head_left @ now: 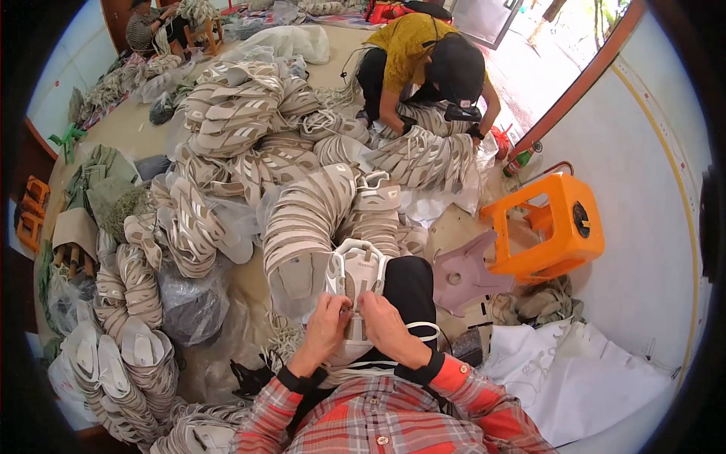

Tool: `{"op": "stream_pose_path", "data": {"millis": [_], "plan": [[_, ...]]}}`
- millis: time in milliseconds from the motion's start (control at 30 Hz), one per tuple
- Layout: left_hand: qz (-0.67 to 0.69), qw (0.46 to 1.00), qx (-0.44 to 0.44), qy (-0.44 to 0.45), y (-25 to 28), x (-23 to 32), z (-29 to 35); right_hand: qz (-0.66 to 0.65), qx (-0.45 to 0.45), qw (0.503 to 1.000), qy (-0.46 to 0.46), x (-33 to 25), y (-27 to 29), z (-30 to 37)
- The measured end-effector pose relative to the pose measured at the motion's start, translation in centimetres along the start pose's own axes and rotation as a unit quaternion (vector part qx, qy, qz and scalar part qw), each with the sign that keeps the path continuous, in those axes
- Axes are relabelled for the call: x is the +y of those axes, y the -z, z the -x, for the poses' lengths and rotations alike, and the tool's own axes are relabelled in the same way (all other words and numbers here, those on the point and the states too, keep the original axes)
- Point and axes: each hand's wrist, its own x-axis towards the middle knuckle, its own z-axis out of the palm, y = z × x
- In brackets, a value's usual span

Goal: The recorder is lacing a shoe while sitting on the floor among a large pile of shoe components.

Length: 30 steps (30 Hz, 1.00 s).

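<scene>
shoe upper [360,274], beige and white, held over the lap of a seated person in a red and grey plaid shirt [378,420], its collar opening pointing away and its toe end nearest the body; the left hand [327,324] and the right hand [389,327] meet at its middle, fingers drawn in close to the thumbs, both pinching it along the lacing; whether a lace lies between the fingertips is too small to tell; just right of the upper is a black trouser leg [410,296], with a white cord loop [432,326] by the right wrist; beyond the upper, a curved stack of nested uppers [306,223] rises, with more bundles [121,371] at left; to the right are an orange stool [556,263], a mauve plastic piece [470,274] and white sheeting [575,382]; farther off, a co-worker in a yellow top [408,45] and dark cap [457,69] bends over another row of uppers [431,160].
</scene>
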Motion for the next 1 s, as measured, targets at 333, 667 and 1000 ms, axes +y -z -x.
{"op": "stream_pose_path", "data": {"millis": [333,667,1000], "plan": [[-0.334,0.91,-0.185,-0.161,9.1,-2.6,-4.6,-0.18,-0.17,0.941,-0.229,-0.4,7.0,2.2],[0.229,0.94,0.222,0.119,11.0,-1.1,-8.3,-0.45,-0.286,0.8,-0.277,-4.4,14.8,5.3],[-0.423,0.71,0.555,0.092,50.6,-14.0,6.4,-0.121,-0.067,0.892,-0.431,4.8,35.2,16.7]]}}
